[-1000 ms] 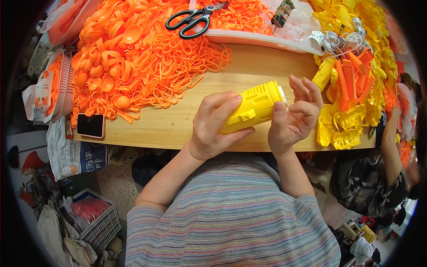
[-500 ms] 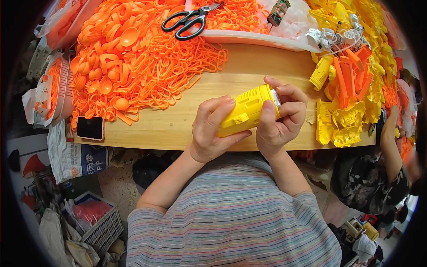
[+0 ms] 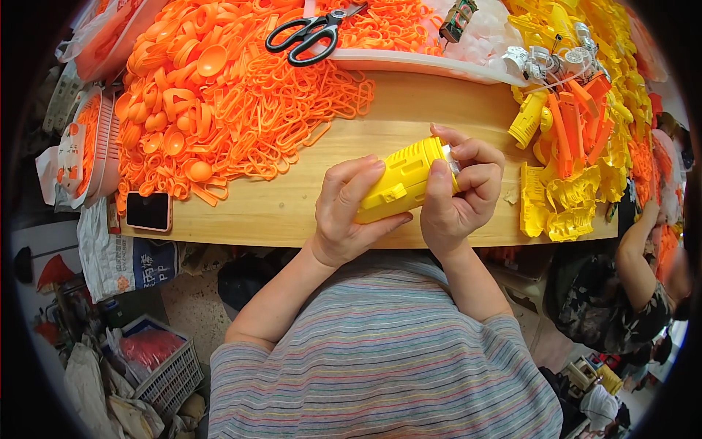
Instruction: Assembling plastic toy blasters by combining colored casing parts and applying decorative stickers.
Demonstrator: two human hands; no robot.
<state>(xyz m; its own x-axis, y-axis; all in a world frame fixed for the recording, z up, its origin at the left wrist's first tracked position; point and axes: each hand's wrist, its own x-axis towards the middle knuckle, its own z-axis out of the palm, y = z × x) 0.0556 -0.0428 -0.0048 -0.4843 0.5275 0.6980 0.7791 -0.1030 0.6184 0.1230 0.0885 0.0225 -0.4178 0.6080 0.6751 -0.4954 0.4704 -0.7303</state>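
Observation:
Above the front edge of the table I hold a yellow plastic flashlight (image 3: 404, 178), tilted with its silvery-white end up to the right. My left hand (image 3: 346, 208) is closed round its lower left end, the thumb underneath. My right hand (image 3: 461, 190) grips the upper right end, thumb on the yellow rim and fingers curled over the pale end piece (image 3: 448, 159). Those fingers partly hide that piece. To the right lie a similar yellow tube-shaped casing (image 3: 528, 119), orange strips (image 3: 572, 128) and silvery reflector parts with wires (image 3: 542, 62).
Orange plastic clips (image 3: 274, 117) and spoon-like parts (image 3: 175, 80) are heaped at left. Black-handled scissors (image 3: 311, 36) lie by a white tray (image 3: 431, 64). A phone (image 3: 149, 211) rests near the left edge. Yellow casings (image 3: 574, 208) are piled right, beside another person's arm (image 3: 635, 260).
Both hands stay nearly in place on the flashlight, which has shifted very slightly to the left. At the right, the other person's arm has moved.

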